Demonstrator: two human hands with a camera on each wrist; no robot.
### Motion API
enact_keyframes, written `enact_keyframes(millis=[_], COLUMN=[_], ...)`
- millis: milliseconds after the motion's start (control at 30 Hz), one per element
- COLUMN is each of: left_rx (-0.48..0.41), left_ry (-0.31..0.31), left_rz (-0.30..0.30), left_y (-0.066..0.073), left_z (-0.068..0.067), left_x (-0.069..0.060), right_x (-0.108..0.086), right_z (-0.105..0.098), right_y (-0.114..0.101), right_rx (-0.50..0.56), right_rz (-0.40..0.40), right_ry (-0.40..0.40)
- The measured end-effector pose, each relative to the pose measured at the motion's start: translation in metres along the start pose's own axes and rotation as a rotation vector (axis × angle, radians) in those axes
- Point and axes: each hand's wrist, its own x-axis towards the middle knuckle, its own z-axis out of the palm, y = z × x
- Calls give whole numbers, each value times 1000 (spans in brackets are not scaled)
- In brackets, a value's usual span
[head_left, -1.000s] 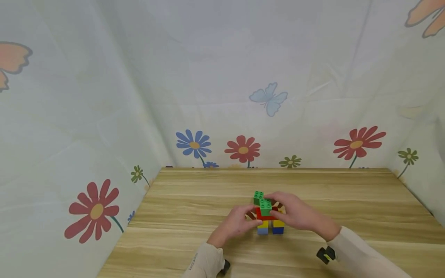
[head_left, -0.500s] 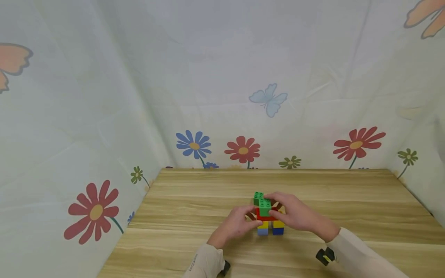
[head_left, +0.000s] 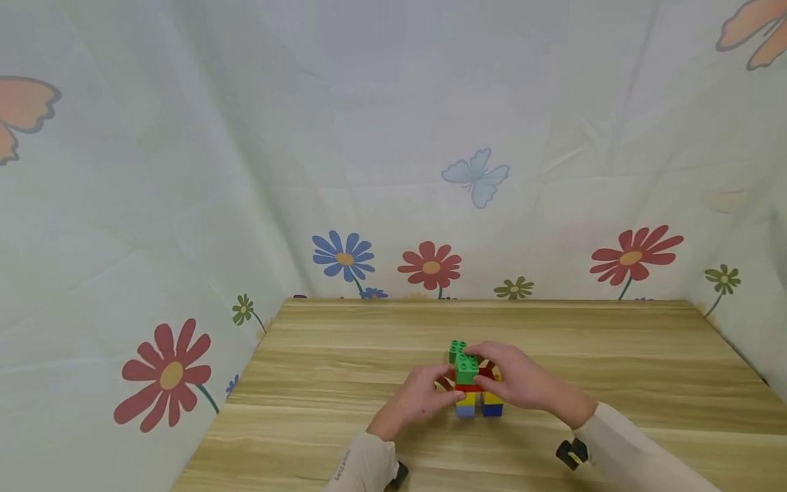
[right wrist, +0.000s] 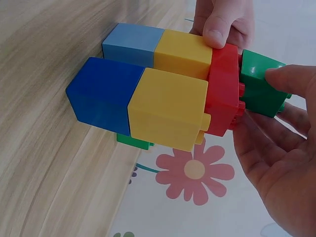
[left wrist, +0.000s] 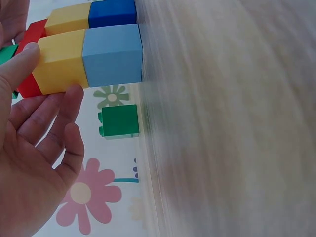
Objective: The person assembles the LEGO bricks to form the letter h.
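Observation:
Two short columns stand side by side, a yellow brick (left wrist: 61,64) on a light blue brick (left wrist: 113,54) at left, another yellow brick (right wrist: 168,108) on a dark blue brick (right wrist: 106,94) at right. A red brick (right wrist: 222,91) bridges their tops. My left hand (head_left: 418,395) grips the left side, thumb near the red-yellow seam. My right hand (head_left: 516,376) pinches a green brick (head_left: 466,372) at the red brick's left end. In the right wrist view the green brick looks slightly tilted, with red studs showing beside it; whether it is seated I cannot tell.
A second green brick (left wrist: 120,121) stands on the wooden table (head_left: 344,342) just behind the built bricks. A flower-printed cloth (head_left: 381,171) hangs behind the table's back edge and along its sides.
My right hand has shifted the green brick slightly left along the red brick, uncovering more of the red at right. My left hand stays in place.

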Motion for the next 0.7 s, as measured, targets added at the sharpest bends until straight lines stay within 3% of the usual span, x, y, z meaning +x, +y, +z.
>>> enact_keyframes(millis=[700], left_rx=[-21], left_ry=[0], left_rz=[1], left_y=[1], left_z=[0], left_x=[0], right_x=[3], right_z=[2], right_y=[-4], right_rx=[-70], right_rz=[14], right_ry=[-3])
